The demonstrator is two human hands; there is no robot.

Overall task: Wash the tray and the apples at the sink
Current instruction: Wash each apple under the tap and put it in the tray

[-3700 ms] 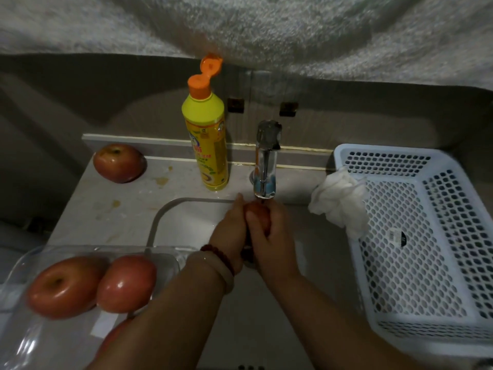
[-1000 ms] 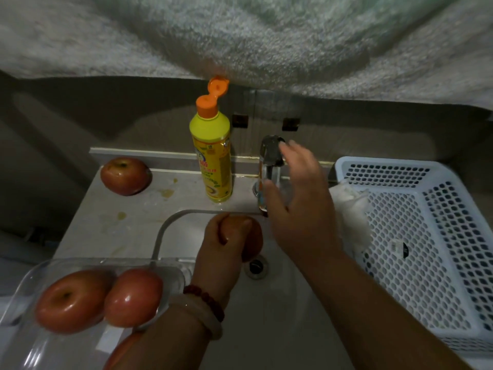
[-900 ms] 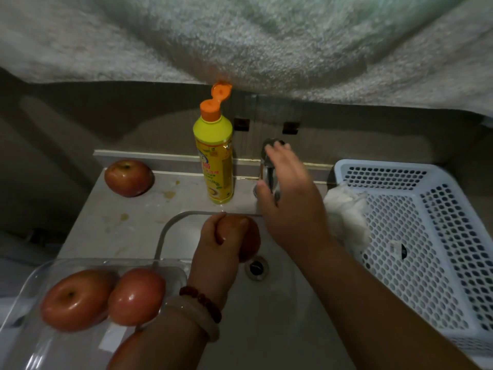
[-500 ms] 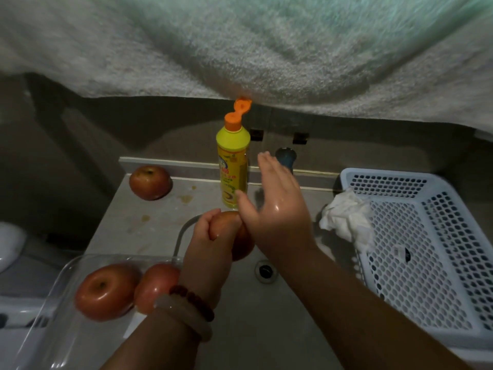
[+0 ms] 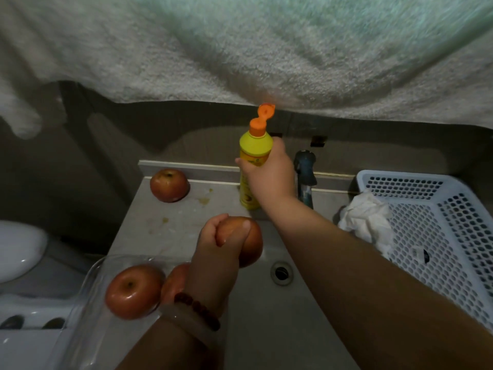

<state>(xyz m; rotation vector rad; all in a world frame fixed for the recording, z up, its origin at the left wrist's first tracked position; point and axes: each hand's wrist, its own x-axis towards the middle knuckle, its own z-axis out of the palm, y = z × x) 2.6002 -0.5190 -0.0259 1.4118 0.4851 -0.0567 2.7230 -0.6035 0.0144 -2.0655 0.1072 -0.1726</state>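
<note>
The left hand (image 5: pixel 218 244) is gripping a round red apple (image 5: pixel 249 241) over the pale sink basin (image 5: pixel 266 316), fingers curled round its near side and thumb over the top. The skin is looking wet and glossy, so I am judging it slippery; it is firm and fairly weighty for its size, and it would bruise if it dropped onto the hard basin. A full wrap round the widest part, as the hand is doing, is looking like the safest hold.

The right hand (image 5: pixel 266 174) is reaching to the back of the table and closing round the middle of the yellow plastic detergent bottle with the orange flip cap (image 5: pixel 253 166), whose cap is standing open. The bottle is standing upright on the ledge; a light, squeezable thing, best taken round its waist.

Two more red apples (image 5: pixel 133 292) are lying side by side, touching, in the clear plastic tray (image 5: pixel 88 279) at the left edge of the sink. That tray is looking thin and flexible, better lifted by both ends. A fourth apple (image 5: pixel 169 185) is sitting alone at the back left of the grey stone table (image 5: pixel 173 220), which is showing a few yellowish stains.

The metal tap (image 5: pixel 305 177) is standing just right of the bottle; I cannot tell whether water is running. A white perforated plastic basket (image 5: pixel 440 222) is filling the right side, with a crumpled white cloth (image 5: pixel 365 220) over its near corner. A pale towel (image 5: pixel 240 49) is hanging overhead, and the room is dim.
</note>
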